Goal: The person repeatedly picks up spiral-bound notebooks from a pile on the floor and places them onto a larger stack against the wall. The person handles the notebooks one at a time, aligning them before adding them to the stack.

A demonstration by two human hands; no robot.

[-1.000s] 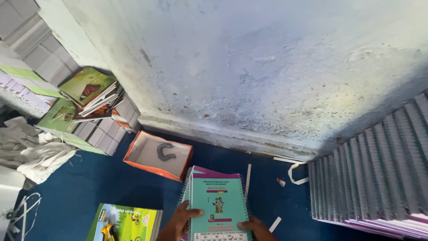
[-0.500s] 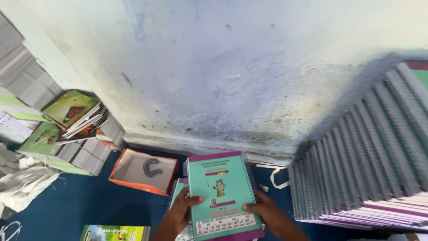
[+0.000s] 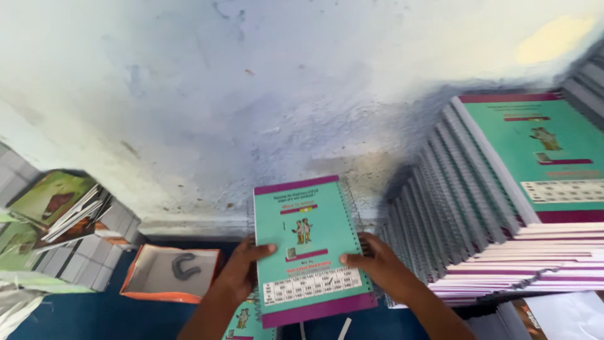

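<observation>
Teal-covered and spiral-bound, the notebook [image 3: 310,245] is lifted in front of the wall [image 3: 251,94], clamped at its lower edges by the left hand [image 3: 242,271] and the right hand [image 3: 377,267], thumbs on the cover. Such a low grip could let the top tip forward. Another teal notebook [image 3: 242,318] lies below. Rightward, the tall stack of notebooks [image 3: 503,208] leans in fanned layers; a nudge might slide it. Left sits an orange box [image 3: 170,274].

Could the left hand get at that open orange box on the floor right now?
Probably yes, once freed: the left hand grips the teal notebook, but the orange box lies just beside it, open-topped, nothing between.
</observation>
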